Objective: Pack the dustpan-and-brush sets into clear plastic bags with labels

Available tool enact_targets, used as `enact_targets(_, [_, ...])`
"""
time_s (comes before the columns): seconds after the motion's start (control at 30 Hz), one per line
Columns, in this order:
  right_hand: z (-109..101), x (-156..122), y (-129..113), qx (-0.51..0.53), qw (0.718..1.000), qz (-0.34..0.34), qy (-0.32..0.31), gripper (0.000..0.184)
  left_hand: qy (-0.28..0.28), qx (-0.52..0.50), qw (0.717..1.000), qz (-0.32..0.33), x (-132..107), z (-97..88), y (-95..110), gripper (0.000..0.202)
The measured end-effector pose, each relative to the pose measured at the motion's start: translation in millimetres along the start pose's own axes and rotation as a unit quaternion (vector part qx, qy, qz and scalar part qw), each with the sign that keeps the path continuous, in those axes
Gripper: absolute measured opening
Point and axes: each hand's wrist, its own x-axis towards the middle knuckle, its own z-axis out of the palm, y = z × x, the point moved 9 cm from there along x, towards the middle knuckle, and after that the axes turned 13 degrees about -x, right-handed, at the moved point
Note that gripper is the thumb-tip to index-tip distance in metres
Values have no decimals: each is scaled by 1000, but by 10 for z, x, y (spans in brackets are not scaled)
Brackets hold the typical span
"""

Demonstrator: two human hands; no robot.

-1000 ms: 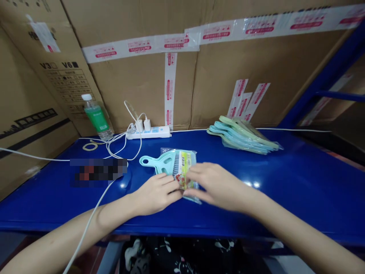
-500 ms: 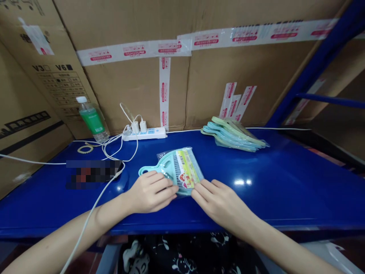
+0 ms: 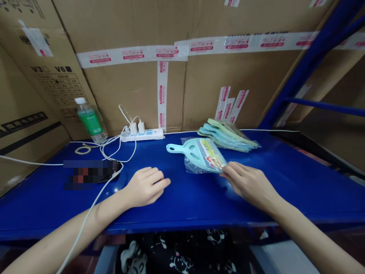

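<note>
My right hand pinches the lower right corner of a bagged light-blue mini dustpan and brush set, whose handle points left. A printed card with yellow and red shows through its clear plastic. My left hand holds nothing and lies on the table, fingers loosely bent and partly apart, a short way left of and below the set. Behind the held set, several similar bagged dustpan sets in light blue and pale green lie in a pile against the cardboard.
On the blue table, a white power strip with chargers and tangled cables stands at the back. A bottle with green label stands at the left, near a partly blurred dark phone. Cardboard walls the back; a blue post rises right.
My right hand has moved the dustpan set right and away from me, toward the pile. My left hand has let go of it and stays near its former place.
</note>
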Motion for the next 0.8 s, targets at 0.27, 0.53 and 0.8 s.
enact_targets(0.27, [336,135,-119,43,997,-45,-54,32,-80,0,995,-54,-75,212,-172,23])
enact_targets(0.53, [487,517,-618,133,974,-161,-92,21,-58,-37,993,-93,-32,132,-261,25])
enact_targets(0.8, [720,944,634,52,983,157,-85,40,-168,-37,980,-100,-122,431,-298,28])
